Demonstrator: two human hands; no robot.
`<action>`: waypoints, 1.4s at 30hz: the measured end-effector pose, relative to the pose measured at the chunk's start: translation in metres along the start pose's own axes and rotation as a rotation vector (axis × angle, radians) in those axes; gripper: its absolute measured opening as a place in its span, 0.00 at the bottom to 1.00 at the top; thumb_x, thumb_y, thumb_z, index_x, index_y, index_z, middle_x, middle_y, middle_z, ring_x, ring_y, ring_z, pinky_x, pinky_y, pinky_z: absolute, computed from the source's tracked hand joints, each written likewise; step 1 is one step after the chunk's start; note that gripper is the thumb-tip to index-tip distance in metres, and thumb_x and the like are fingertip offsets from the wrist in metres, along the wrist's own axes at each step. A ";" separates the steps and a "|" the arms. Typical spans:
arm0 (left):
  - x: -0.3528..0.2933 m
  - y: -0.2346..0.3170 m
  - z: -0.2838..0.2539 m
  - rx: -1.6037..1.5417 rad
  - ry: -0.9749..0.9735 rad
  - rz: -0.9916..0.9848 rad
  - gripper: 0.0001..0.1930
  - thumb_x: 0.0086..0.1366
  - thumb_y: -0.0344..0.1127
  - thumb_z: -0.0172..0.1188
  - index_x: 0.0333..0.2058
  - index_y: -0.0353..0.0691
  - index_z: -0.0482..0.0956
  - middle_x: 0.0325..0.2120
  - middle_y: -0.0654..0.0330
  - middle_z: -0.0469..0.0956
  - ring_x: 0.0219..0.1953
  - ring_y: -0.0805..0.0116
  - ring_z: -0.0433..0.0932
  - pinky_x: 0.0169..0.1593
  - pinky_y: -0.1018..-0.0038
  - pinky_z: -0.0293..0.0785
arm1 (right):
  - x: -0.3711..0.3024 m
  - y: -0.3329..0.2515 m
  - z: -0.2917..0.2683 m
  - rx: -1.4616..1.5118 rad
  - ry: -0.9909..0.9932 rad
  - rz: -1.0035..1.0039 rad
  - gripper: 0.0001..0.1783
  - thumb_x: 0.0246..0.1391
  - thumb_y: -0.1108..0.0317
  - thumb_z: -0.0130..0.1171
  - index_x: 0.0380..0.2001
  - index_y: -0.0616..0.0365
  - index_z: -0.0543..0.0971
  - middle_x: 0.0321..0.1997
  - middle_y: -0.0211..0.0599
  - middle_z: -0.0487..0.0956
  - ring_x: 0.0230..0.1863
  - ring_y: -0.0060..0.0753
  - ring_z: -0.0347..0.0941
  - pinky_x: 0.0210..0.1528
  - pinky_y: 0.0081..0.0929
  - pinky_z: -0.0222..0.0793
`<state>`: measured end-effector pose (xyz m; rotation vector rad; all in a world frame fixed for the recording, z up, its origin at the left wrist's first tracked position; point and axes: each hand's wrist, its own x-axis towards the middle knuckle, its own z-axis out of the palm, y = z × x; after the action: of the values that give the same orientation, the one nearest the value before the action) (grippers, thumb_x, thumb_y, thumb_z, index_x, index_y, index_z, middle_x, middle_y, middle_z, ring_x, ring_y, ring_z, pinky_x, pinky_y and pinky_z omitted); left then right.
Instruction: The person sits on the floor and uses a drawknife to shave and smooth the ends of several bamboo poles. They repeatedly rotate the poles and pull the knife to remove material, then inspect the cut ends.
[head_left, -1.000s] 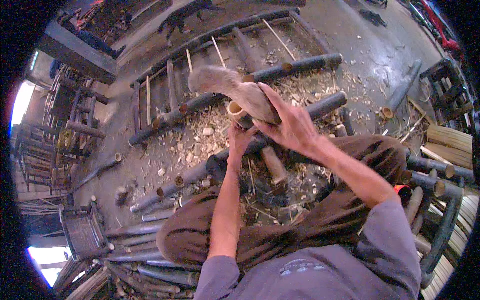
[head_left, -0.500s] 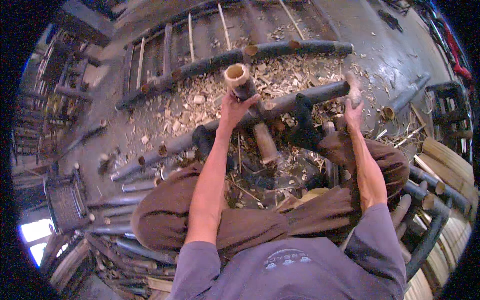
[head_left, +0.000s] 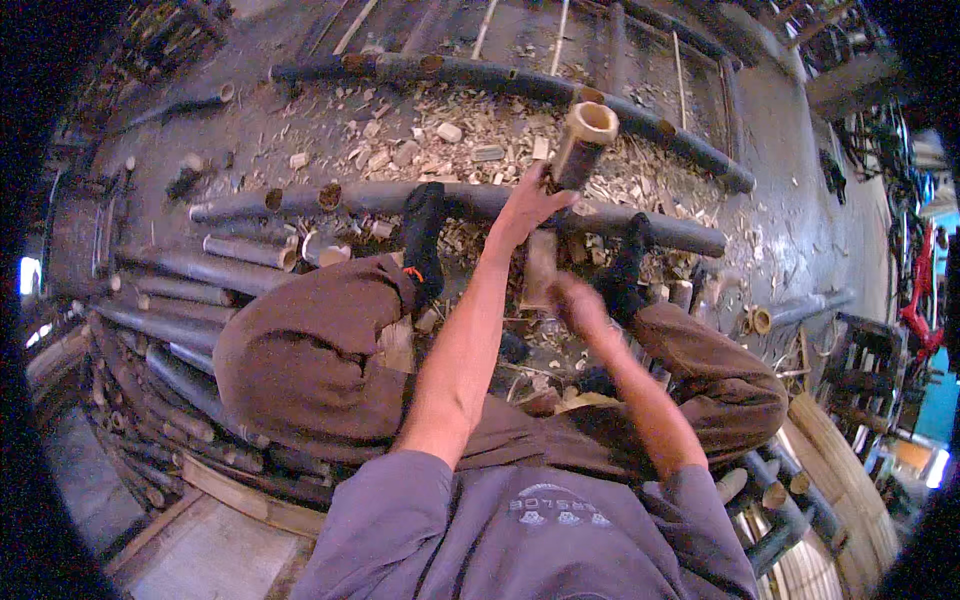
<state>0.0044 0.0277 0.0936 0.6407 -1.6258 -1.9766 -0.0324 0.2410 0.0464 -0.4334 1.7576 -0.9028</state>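
My left hand (head_left: 535, 207) is closed around a short bamboo tube (head_left: 575, 165), whose pale hollow end faces up. Below the hand, a pale, cut-down length (head_left: 540, 265) continues toward me in line with the tube. It crosses a dark bamboo pole (head_left: 680, 230) lying sideways before me; whether it passes through the pole cannot be made out. Close to the near end of the pale length is my right hand (head_left: 580, 303), smeared by motion, so its fingers and anything in them are unclear. My dark-covered feet (head_left: 425, 225) rest at the pole.
Wood chips (head_left: 450, 133) litter the floor around the pole. Beyond lies a ladder-like bamboo frame (head_left: 480, 72). Cut bamboo poles (head_left: 190, 270) are stacked at my left. More tubes (head_left: 775, 490) and split pale lengths (head_left: 835, 470) lie at my right; another pole (head_left: 800, 310) lies farther right.
My right hand has swung from the pole's right end, where it held a pale rounded object, in to the near end of the pale length. My left hand still grips the tube. The view has turned.
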 end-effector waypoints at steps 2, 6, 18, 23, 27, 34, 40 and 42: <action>-0.016 -0.042 -0.026 0.023 0.106 0.004 0.29 0.54 0.42 0.65 0.51 0.31 0.67 0.36 0.55 0.77 0.34 0.64 0.76 0.41 0.73 0.72 | -0.014 0.022 0.073 -0.687 -0.116 -0.287 0.26 0.52 0.59 0.56 0.53 0.59 0.69 0.41 0.49 0.75 0.45 0.45 0.73 0.48 0.42 0.69; -0.052 -0.061 -0.068 -0.070 0.397 -0.434 0.19 0.57 0.39 0.59 0.43 0.32 0.71 0.31 0.58 0.77 0.27 0.73 0.73 0.30 0.76 0.68 | -0.036 0.037 0.116 -1.192 0.080 -0.416 0.35 0.48 0.56 0.60 0.58 0.57 0.62 0.40 0.53 0.74 0.41 0.54 0.74 0.45 0.44 0.71; -0.048 -0.076 -0.067 -0.406 0.363 -0.556 0.23 0.63 0.52 0.49 0.25 0.34 0.77 0.21 0.61 0.76 0.21 0.73 0.71 0.26 0.75 0.66 | -0.060 -0.058 0.055 -0.687 0.174 -0.186 0.38 0.46 0.53 0.62 0.55 0.66 0.63 0.40 0.58 0.77 0.45 0.54 0.74 0.48 0.43 0.68; -0.047 -0.087 -0.059 -0.544 0.274 -0.617 0.32 0.63 0.63 0.43 0.32 0.35 0.78 0.28 0.60 0.77 0.31 0.70 0.71 0.37 0.70 0.66 | 0.008 -0.080 0.080 -0.571 0.262 -0.198 0.28 0.47 0.57 0.61 0.49 0.62 0.69 0.43 0.55 0.76 0.46 0.54 0.72 0.48 0.39 0.66; -0.037 -0.037 -0.041 -0.240 0.146 -0.575 0.32 0.66 0.59 0.41 0.41 0.30 0.78 0.35 0.58 0.79 0.37 0.65 0.76 0.47 0.71 0.68 | 0.054 -0.058 0.062 -0.612 0.472 -0.348 0.32 0.49 0.56 0.59 0.55 0.59 0.64 0.48 0.59 0.73 0.51 0.59 0.69 0.51 0.40 0.65; -0.023 -0.081 -0.039 0.326 0.214 -0.336 0.22 0.66 0.45 0.44 0.34 0.27 0.75 0.33 0.38 0.76 0.39 0.44 0.75 0.46 0.57 0.69 | 0.066 -0.060 0.077 -0.381 0.381 -0.142 0.39 0.50 0.56 0.60 0.59 0.67 0.59 0.59 0.63 0.63 0.58 0.63 0.62 0.58 0.44 0.59; -0.047 -0.120 -0.031 0.875 -0.245 -0.186 0.22 0.65 0.44 0.44 0.30 0.27 0.78 0.33 0.37 0.76 0.38 0.39 0.76 0.46 0.53 0.70 | 0.039 -0.028 0.112 0.033 0.481 -0.306 0.35 0.53 0.54 0.58 0.58 0.65 0.63 0.52 0.56 0.70 0.52 0.49 0.66 0.53 0.38 0.62; -0.060 -0.152 -0.027 0.858 -0.100 -0.163 0.23 0.64 0.45 0.46 0.31 0.27 0.78 0.33 0.36 0.76 0.38 0.39 0.76 0.45 0.54 0.71 | 0.034 0.009 0.095 -0.091 0.376 -0.217 0.33 0.54 0.52 0.57 0.57 0.62 0.65 0.46 0.50 0.75 0.44 0.40 0.70 0.47 0.35 0.66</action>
<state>0.0559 0.0708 -0.0583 1.0048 -2.5555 -1.3462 0.0434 0.1896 0.0032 -0.5484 2.1294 -1.1151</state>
